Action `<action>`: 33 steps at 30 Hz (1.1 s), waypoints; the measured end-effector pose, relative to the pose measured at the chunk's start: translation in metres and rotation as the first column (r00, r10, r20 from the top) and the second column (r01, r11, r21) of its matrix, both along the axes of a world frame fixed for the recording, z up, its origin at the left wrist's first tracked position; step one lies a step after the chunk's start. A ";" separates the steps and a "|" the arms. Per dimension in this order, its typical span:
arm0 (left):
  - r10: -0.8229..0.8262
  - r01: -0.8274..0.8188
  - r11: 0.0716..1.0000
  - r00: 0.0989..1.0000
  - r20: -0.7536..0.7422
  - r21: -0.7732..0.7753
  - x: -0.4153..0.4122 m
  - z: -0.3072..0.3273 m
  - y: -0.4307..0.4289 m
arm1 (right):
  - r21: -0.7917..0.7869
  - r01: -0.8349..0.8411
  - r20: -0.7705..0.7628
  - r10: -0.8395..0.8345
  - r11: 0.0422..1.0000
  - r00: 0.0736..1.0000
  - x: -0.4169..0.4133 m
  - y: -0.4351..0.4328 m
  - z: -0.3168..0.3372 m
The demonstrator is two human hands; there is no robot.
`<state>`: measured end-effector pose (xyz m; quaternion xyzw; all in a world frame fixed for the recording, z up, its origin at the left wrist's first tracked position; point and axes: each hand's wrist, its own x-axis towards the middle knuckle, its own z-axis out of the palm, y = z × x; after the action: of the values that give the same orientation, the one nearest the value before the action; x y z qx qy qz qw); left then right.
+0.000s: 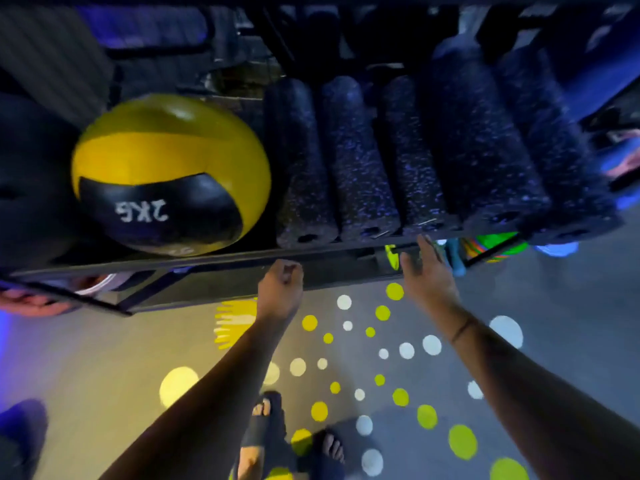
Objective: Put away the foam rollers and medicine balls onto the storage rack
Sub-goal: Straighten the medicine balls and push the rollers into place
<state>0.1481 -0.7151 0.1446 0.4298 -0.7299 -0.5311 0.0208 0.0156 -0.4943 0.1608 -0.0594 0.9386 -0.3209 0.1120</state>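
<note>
A yellow and black medicine ball (166, 174) marked 2KG rests on the top shelf of the black metal storage rack (242, 259). To its right lie several dark speckled foam rollers (360, 161) side by side, ends toward me. My left hand (282, 285) hangs just in front of the shelf's front rail, fingers curled in, holding nothing. My right hand (427, 271) is stretched out with fingers apart, its tips near the rail below the rollers, empty.
A dark ball (27, 181) sits at the far left of the shelf. Colourful items (491, 244) show on a lower shelf. The grey floor (381, 358) has yellow and white dots. My sandalled feet (294, 441) stand close to the rack.
</note>
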 end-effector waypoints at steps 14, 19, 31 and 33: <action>-0.431 0.510 0.341 0.831 0.350 -0.790 -0.134 -0.022 0.004 | 0.211 0.106 0.018 -0.113 0.972 0.993 -0.105 -0.012 -0.014; -0.358 0.624 0.278 0.773 0.525 -0.730 -0.146 -0.022 0.004 | 0.066 0.116 -0.201 -0.100 0.991 0.974 -0.105 0.000 0.001; -0.487 0.807 0.449 0.581 0.652 -0.384 -0.255 -0.022 0.088 | 0.504 0.107 0.032 -0.143 0.857 0.989 -0.210 0.075 0.083; -0.447 0.785 0.397 0.619 0.646 -0.476 -0.254 -0.034 0.093 | 0.488 0.060 0.112 -0.130 0.871 0.985 -0.218 0.078 0.084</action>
<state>-0.1057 -0.6219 0.1109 0.1743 -0.9680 -0.0571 -0.1714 -0.2025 -0.4162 0.2445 0.0397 0.9803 -0.0853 0.1735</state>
